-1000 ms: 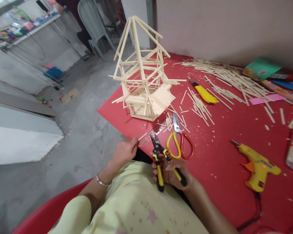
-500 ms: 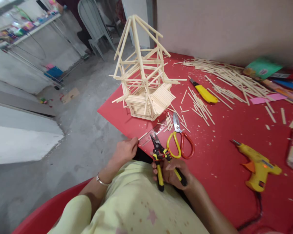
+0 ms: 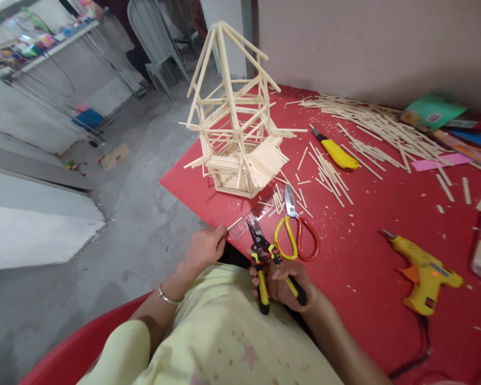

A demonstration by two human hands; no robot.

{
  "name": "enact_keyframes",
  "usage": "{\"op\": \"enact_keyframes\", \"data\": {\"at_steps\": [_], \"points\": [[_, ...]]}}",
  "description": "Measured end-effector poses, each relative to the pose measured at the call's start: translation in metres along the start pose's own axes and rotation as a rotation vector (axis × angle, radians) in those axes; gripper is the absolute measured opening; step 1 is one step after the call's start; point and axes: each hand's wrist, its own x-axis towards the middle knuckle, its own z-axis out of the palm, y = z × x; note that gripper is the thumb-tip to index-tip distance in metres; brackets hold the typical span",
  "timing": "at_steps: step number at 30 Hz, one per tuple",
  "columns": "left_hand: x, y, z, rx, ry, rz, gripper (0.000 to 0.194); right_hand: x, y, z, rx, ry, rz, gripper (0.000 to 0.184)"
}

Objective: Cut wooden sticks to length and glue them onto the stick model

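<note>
My left hand (image 3: 208,246) is closed at the table's near corner, pinching the end of a thin wooden stick (image 3: 234,223). That stick lies along a clear ruler (image 3: 250,220). Low in front of my shirt, my right hand (image 3: 284,283) is wrapped round yellow-and-black cutting pliers (image 3: 261,267), whose jaws are spread and point toward the ruler. Beyond the ruler stands a small house frame (image 3: 236,123) built of wooden sticks, with a partly covered sloping panel. Scissors (image 3: 293,224) with one yellow and one red handle lie just right of the pliers' jaws.
A yellow glue gun (image 3: 427,272) with its cord lies at the right. A yellow utility knife (image 3: 336,152) and a large heap of sticks (image 3: 372,125) lie farther back. Short cut pieces (image 3: 278,200) are near the scissors. A green packet (image 3: 433,112) rests by the wall.
</note>
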Motion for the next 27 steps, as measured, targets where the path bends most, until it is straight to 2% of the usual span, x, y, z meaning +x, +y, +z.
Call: {"op": "enact_keyframes", "data": {"at_steps": [21,24,27], "points": [[-0.001,-0.003,0.005,-0.035,0.048,0.009,0.02,0.0,-0.002,0.002,0.002,0.006,0.008,0.046],[-0.001,-0.004,0.007,-0.123,0.099,-0.044,0.024,0.001,-0.002,0.005,-0.007,0.015,0.013,0.047],[-0.003,0.0,0.006,-0.409,0.187,-0.122,0.023,0.0,0.0,0.01,-0.038,0.052,-0.002,0.048]]}}
